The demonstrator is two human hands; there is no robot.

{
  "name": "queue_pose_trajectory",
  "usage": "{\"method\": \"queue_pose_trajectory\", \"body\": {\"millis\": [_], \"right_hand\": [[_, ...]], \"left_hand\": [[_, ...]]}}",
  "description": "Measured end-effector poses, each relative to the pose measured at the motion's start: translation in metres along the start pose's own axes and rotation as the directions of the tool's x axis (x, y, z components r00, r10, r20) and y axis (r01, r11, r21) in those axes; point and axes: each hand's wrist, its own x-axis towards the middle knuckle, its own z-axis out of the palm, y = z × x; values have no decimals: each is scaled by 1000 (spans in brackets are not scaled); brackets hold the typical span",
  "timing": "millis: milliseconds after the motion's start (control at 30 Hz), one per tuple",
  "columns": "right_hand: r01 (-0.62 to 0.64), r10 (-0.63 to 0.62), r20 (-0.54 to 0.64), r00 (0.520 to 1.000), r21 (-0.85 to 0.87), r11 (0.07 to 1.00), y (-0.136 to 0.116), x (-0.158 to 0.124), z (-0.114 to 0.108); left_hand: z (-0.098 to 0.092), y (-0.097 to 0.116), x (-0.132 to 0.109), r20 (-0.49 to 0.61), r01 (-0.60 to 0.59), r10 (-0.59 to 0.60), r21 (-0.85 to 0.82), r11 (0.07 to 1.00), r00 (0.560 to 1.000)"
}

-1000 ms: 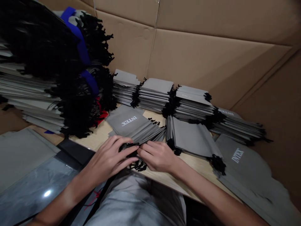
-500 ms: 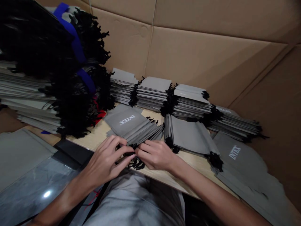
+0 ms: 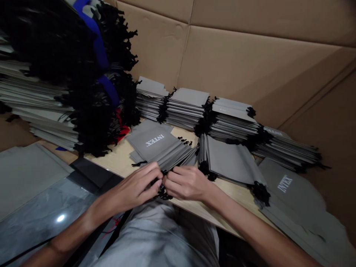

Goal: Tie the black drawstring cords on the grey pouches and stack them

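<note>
My left hand (image 3: 146,184) and my right hand (image 3: 185,182) meet at the table's front edge, fingers closed on black drawstring cords (image 3: 164,193). The fingers cover most of the cords between them. Just beyond lies a fanned pile of grey drawstring bags (image 3: 158,142), the top one printed INTEX in white. A loose black cord end (image 3: 139,163) sticks out on the pile's left, near my left hand. Right of my right hand lies another batch of grey bags (image 3: 230,159), its black cord ends bunched at the corners.
Several stacks of grey bags (image 3: 187,97) line the cardboard wall (image 3: 250,55). A tall heap with black cords (image 3: 91,122) and a blue band (image 3: 100,52) rises at left. Flat grey pieces (image 3: 300,196) cover the right side. The pale wooden table (image 3: 111,163) ends at my lap.
My left hand's fingers have curled in tighter, close against my right hand. A cord end now shows left of the pile. The whole view has shifted slightly, so things sit farther right.
</note>
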Motion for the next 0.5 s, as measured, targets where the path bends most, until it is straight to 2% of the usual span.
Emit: {"method": "queue_pose_trajectory", "body": {"millis": [333,500], "right_hand": [[5,-4,-4,1000,42,999,-2,-1,-4],[-17,18,-20,1000,28,999,-2,2,-5]], "left_hand": [[-9,-9,6,65,-25,37,-177,984,997],[-8,-10,3,62,-32,41,-149,988,997]]}}
